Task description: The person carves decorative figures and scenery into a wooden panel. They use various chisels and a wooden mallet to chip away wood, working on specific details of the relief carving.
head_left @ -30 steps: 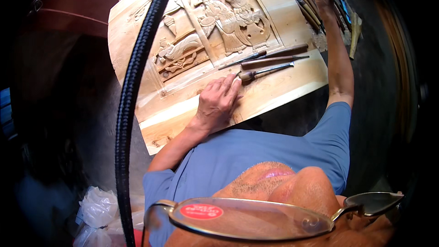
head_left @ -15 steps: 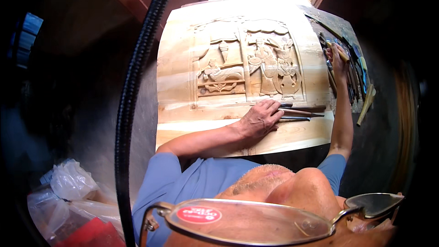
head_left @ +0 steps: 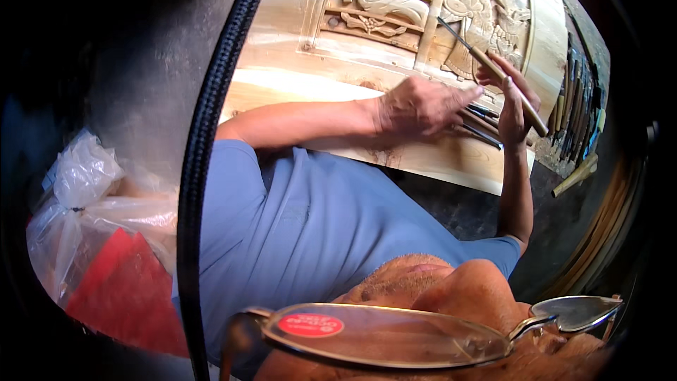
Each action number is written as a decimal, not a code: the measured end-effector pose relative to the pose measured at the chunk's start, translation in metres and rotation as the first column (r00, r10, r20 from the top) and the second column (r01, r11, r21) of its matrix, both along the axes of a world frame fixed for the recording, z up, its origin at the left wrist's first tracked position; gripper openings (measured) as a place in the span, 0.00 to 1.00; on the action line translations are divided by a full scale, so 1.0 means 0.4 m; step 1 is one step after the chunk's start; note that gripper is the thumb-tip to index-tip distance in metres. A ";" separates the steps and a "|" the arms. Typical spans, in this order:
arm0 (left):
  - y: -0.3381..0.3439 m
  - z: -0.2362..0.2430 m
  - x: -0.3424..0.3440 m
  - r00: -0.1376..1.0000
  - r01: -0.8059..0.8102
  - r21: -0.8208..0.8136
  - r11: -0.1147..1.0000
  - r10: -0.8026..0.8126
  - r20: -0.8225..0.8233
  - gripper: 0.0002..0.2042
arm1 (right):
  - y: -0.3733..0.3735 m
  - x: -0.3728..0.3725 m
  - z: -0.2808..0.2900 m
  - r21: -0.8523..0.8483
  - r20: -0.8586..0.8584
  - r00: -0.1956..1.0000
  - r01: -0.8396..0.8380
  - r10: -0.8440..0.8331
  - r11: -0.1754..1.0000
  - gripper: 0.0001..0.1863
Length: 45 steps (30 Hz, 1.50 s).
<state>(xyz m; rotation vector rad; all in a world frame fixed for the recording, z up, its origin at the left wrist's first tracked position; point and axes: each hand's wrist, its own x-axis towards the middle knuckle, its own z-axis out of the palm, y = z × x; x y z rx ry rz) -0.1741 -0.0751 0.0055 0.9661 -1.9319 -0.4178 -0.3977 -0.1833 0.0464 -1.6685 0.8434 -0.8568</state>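
A carved wooden panel (head_left: 275,70) with relief figures lies in front of me. My right hand (head_left: 515,102) grips a long chisel (head_left: 537,121) by its wooden handle, the metal blade pointing up and left over the carving. My left hand (head_left: 423,107), slightly blurred, is over the panel's lower part with index finger stretched toward my right hand and the other fingers partly bent; nothing shows held in it. Beside and under it lie a few chisels (head_left: 482,134) on the board, partly hidden by both hands.
At the right, several carving tools (head_left: 578,109) lie on a worn board beside the panel. Clear plastic bags (head_left: 88,173) and something red (head_left: 113,275) sit at lower left. A black braided cord (head_left: 222,77) crosses the left of the view. Long wooden strips (head_left: 599,219) show at far right.
My right hand has come left from the tool pile, lifting the chisel over the panel. My left hand has raised its index finger toward it. The whole view has shifted and turned.
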 end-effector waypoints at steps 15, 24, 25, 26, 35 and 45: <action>-0.060 -0.067 0.051 0.947 -0.317 -0.083 0.945 0.320 0.032 0.23 | 0.027 0.013 0.002 0.142 -0.102 0.960 -0.244 0.259 0.959 0.28; -0.038 -0.067 0.126 0.946 -0.274 -0.156 0.949 0.295 0.132 0.25 | 0.051 0.062 0.011 0.147 -0.114 0.961 -0.235 0.253 0.961 0.28; -0.031 -0.065 0.142 0.943 -0.265 -0.154 0.952 0.289 0.162 0.25 | 0.053 0.080 0.019 0.150 -0.134 0.956 -0.242 0.262 0.959 0.27; -0.033 -0.069 0.153 0.942 -0.271 -0.175 0.946 0.299 0.154 0.25 | 0.056 0.094 0.030 0.155 -0.161 0.950 -0.244 0.268 0.957 0.26; -0.051 -0.079 0.129 0.953 -0.298 -0.077 0.952 0.301 0.034 0.23 | 0.021 0.103 0.045 0.096 -0.204 0.932 -0.285 0.299 0.954 0.25; -0.111 -0.063 0.052 0.964 -0.264 -0.012 0.964 0.264 0.023 0.18 | -0.054 0.017 0.016 0.010 -0.160 0.950 -0.271 0.269 0.963 0.24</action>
